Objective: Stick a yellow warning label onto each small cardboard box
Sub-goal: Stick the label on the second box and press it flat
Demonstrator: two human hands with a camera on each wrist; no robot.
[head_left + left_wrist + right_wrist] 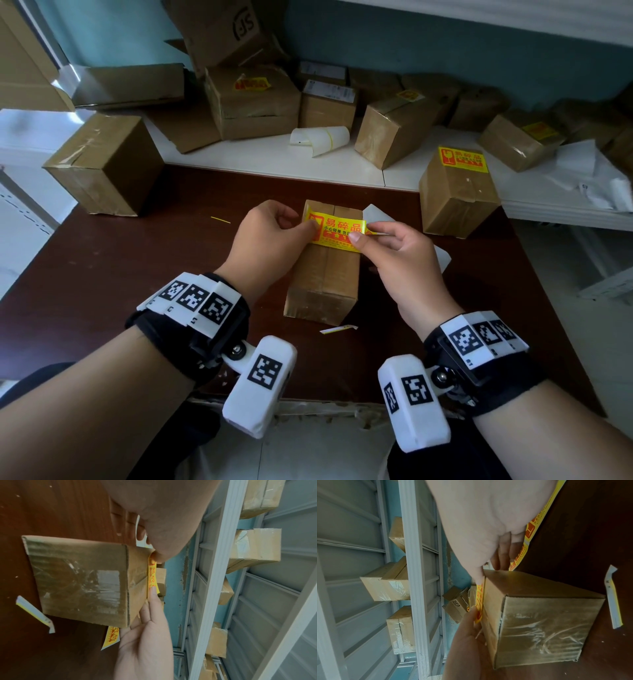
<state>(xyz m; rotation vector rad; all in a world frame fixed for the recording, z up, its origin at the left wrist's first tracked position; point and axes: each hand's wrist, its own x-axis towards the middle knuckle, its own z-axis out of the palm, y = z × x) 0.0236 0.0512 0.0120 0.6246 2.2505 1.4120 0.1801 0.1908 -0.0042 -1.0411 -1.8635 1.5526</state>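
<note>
While the yellow label [337,230] is pinched at both ends by the left hand [270,240] and right hand [394,253] over the box [325,274], it is judged thin, floppy, best held by its edges.

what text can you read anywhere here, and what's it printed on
"易碎品", then "小心轻放 勿", the rest hidden: yellow label pinched by left hand and right hand over the box.
"SF": tilted carton at the back.
Labels on other boxes: too blurred.
</note>
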